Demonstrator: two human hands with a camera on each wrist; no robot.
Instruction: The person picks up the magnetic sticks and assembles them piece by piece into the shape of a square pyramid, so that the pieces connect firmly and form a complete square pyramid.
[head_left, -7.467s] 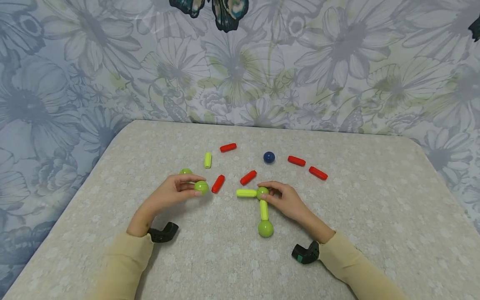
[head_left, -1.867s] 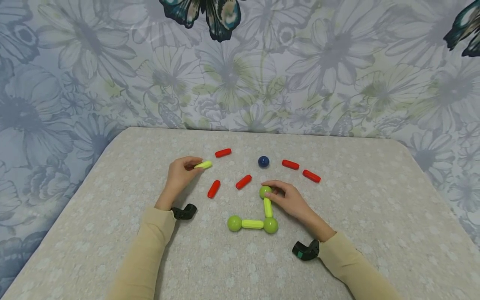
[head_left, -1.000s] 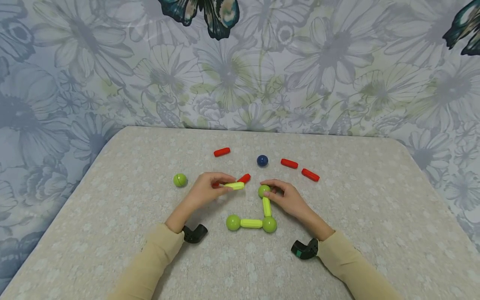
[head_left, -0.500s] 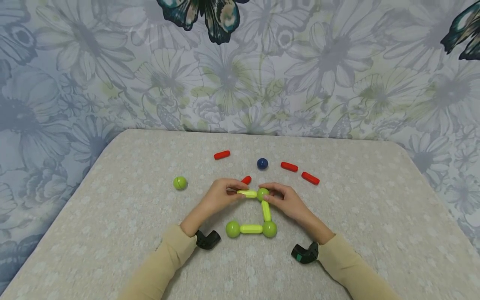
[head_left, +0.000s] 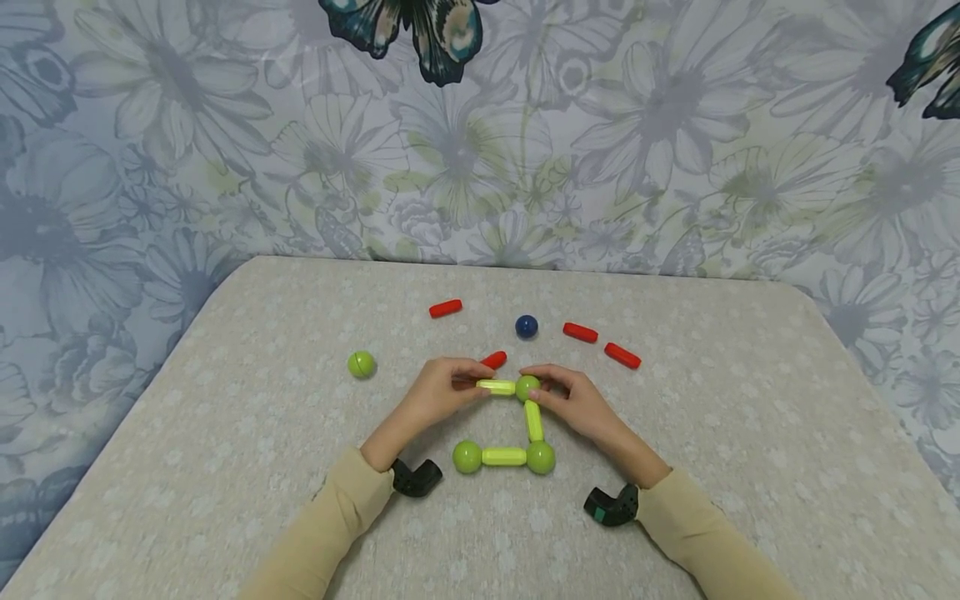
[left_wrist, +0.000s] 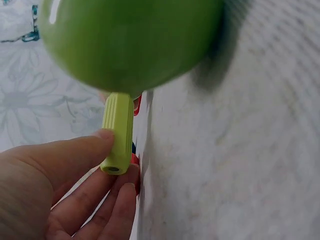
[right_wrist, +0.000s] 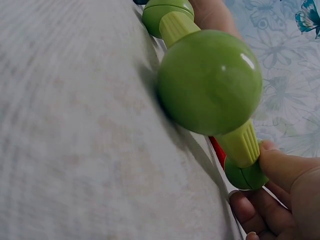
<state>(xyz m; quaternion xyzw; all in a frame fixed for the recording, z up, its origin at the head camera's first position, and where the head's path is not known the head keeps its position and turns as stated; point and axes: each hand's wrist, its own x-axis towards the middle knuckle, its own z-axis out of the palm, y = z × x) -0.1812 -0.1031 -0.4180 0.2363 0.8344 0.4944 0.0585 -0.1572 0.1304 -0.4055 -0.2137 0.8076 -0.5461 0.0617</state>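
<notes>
My left hand pinches a yellow-green ribbed rod between thumb and fingers; the left wrist view shows a dark round spot on the end of this rod. The rod's other end meets a green ball, which my right hand grips. From that ball a second rod runs towards me to a corner ball. A third rod leads left to an end ball. Up close, the corner ball covers part of the right wrist view.
A loose green ball lies at the left. Behind the hands are a dark blue ball and red rods; another red rod is partly hidden by the left fingers. The patterned table ends at a floral wall.
My left hand has let go of a green ball, picked up the yellow-green rod and carried it right to the right hand's ball. The joined piece has been turned and gained a ball.
</notes>
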